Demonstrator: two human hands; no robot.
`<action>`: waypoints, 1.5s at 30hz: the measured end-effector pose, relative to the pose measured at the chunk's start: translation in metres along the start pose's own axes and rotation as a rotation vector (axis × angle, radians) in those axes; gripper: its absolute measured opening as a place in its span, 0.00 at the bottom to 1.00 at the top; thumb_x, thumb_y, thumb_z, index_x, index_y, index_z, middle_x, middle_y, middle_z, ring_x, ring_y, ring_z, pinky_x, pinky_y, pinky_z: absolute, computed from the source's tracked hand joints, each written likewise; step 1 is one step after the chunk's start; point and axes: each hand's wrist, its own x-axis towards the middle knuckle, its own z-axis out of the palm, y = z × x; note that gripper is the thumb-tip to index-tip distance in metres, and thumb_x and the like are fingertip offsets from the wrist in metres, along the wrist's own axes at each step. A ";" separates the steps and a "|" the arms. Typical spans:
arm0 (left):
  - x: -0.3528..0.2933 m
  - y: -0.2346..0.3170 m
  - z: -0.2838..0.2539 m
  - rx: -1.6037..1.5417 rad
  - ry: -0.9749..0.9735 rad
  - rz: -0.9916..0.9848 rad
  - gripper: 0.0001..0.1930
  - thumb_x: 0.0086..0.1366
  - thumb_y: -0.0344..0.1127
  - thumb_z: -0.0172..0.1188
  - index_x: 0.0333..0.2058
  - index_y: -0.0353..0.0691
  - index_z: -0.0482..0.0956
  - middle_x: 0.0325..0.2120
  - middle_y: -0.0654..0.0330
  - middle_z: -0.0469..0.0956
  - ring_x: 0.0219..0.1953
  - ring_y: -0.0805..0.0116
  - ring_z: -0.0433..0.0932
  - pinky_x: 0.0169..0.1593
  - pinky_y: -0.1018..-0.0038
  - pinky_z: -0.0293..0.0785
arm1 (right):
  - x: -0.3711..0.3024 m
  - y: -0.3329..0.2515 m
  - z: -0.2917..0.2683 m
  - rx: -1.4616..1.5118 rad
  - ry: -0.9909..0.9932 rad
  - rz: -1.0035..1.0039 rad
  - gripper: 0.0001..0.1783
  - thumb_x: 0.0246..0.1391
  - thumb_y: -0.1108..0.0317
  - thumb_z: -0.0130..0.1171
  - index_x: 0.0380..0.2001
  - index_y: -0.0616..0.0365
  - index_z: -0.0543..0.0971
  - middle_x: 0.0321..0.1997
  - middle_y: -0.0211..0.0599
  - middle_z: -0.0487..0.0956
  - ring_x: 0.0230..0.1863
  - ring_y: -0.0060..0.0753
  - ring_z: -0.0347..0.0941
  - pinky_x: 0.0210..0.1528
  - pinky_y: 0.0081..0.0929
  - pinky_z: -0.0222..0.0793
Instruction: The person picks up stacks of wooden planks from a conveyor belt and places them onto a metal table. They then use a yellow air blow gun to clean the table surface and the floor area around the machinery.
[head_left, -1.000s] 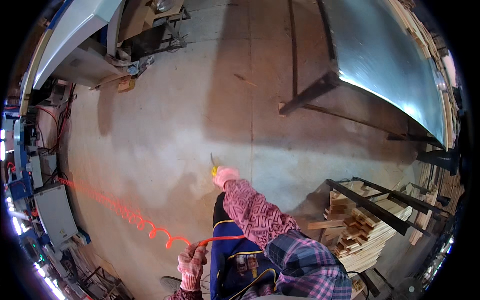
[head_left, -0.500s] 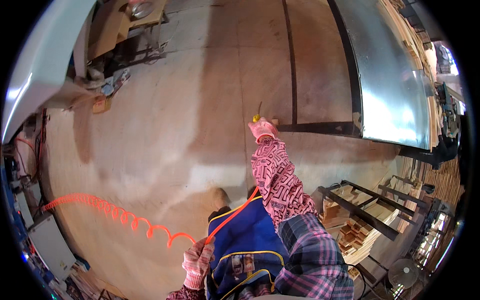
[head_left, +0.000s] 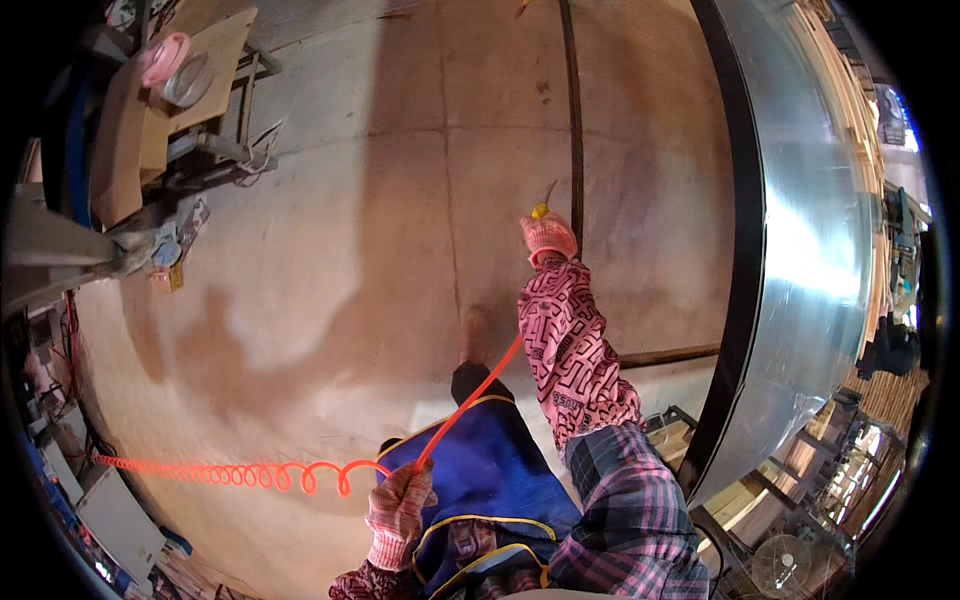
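- Your right hand [head_left: 549, 238], in a pink glove, is stretched out in front of you above the floor [head_left: 300, 210]; its fingers are clamped on the yellow tool [head_left: 540, 211].
- The yellow tool stands out at the front of this hand, with its thin tip pointing away from you; the part inside your grip is hidden.
- Your left hand [head_left: 398, 500], also gloved, is nearer to your body; its fingers are closed together around the orange hose [head_left: 225, 473].
- On the left of this hand the hose goes away in coils; on the other side it rises almost straight to your patterned right sleeve [head_left: 572, 335], where it goes out of sight.
- Between your left hand and your right forearm you have the blue apron [head_left: 490, 455] with yellow edging.
- Right of your right hand, well apart from it, there is a shiny metal tabletop [head_left: 815, 250], with wooden strips [head_left: 830, 90] along its far side.
- Far forward and left of your right hand are a clear bowl [head_left: 187, 80] and a pink round item [head_left: 163, 60], side by side.
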 end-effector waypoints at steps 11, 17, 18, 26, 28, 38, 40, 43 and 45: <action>0.124 0.140 0.015 -0.021 -0.048 0.001 0.13 0.65 0.33 0.57 0.44 0.31 0.78 0.28 0.62 0.77 0.23 0.79 0.72 0.26 0.82 0.70 | 0.091 -0.123 -0.092 0.031 -0.091 0.147 0.30 0.49 0.44 0.59 0.47 0.58 0.79 0.47 0.41 0.80 0.49 0.43 0.77 0.48 0.39 0.72; 0.223 0.211 0.006 0.092 -0.044 0.115 0.12 0.64 0.36 0.58 0.37 0.33 0.82 0.18 0.64 0.75 0.16 0.80 0.69 0.20 0.82 0.64 | 0.169 -0.168 -0.076 -0.047 -0.042 0.007 0.31 0.48 0.43 0.60 0.46 0.59 0.79 0.46 0.43 0.80 0.47 0.40 0.78 0.46 0.37 0.72; 0.230 0.226 0.006 0.103 -0.059 0.098 0.11 0.64 0.36 0.58 0.38 0.34 0.81 0.19 0.65 0.75 0.17 0.80 0.68 0.20 0.83 0.64 | 0.168 -0.179 -0.075 -0.072 -0.052 -0.051 0.31 0.47 0.44 0.60 0.46 0.59 0.79 0.46 0.43 0.80 0.47 0.40 0.78 0.46 0.36 0.72; 0.356 0.268 0.040 0.234 -0.036 0.435 0.08 0.61 0.35 0.62 0.33 0.37 0.82 0.18 0.67 0.73 0.16 0.82 0.66 0.20 0.83 0.62 | 0.241 -0.271 -0.052 -0.073 -0.024 -0.268 0.29 0.45 0.47 0.60 0.44 0.58 0.80 0.44 0.45 0.81 0.44 0.43 0.78 0.44 0.38 0.73; 0.392 0.278 0.062 0.087 0.006 0.261 0.09 0.60 0.38 0.63 0.32 0.37 0.81 0.16 0.67 0.73 0.14 0.80 0.68 0.20 0.82 0.65 | 0.279 -0.281 -0.061 -0.037 0.038 -0.282 0.29 0.43 0.44 0.60 0.43 0.53 0.81 0.47 0.43 0.80 0.48 0.44 0.77 0.47 0.41 0.73; 0.447 0.340 0.135 -0.093 -0.276 0.622 0.10 0.57 0.33 0.64 0.34 0.32 0.82 0.16 0.60 0.77 0.12 0.82 0.64 0.16 0.86 0.57 | 0.252 -0.143 -0.206 0.844 0.208 -0.450 0.24 0.46 0.43 0.63 0.31 0.54 0.79 0.21 0.29 0.76 0.20 0.24 0.70 0.25 0.25 0.63; 0.427 0.352 0.164 0.241 -0.337 0.504 0.16 0.61 0.40 0.59 0.36 0.29 0.80 0.20 0.59 0.78 0.17 0.78 0.71 0.22 0.81 0.67 | 0.257 -0.043 -0.196 1.020 0.157 -0.191 0.20 0.48 0.50 0.65 0.32 0.56 0.78 0.22 0.29 0.76 0.20 0.24 0.69 0.24 0.23 0.63; 0.409 0.337 0.211 0.473 -0.633 0.798 0.13 0.61 0.37 0.57 0.36 0.31 0.80 0.20 0.59 0.79 0.17 0.78 0.72 0.21 0.79 0.67 | 0.244 0.101 -0.120 1.402 0.404 0.067 0.23 0.58 0.48 0.52 0.32 0.60 0.78 0.24 0.34 0.77 0.21 0.30 0.72 0.27 0.25 0.68; 0.409 0.313 0.255 0.589 -0.759 1.250 0.10 0.59 0.37 0.60 0.36 0.36 0.81 0.19 0.58 0.79 0.17 0.72 0.74 0.20 0.74 0.69 | 0.229 0.293 -0.040 1.174 0.383 -0.022 0.23 0.60 0.49 0.50 0.38 0.61 0.75 0.30 0.40 0.78 0.26 0.35 0.75 0.28 0.27 0.71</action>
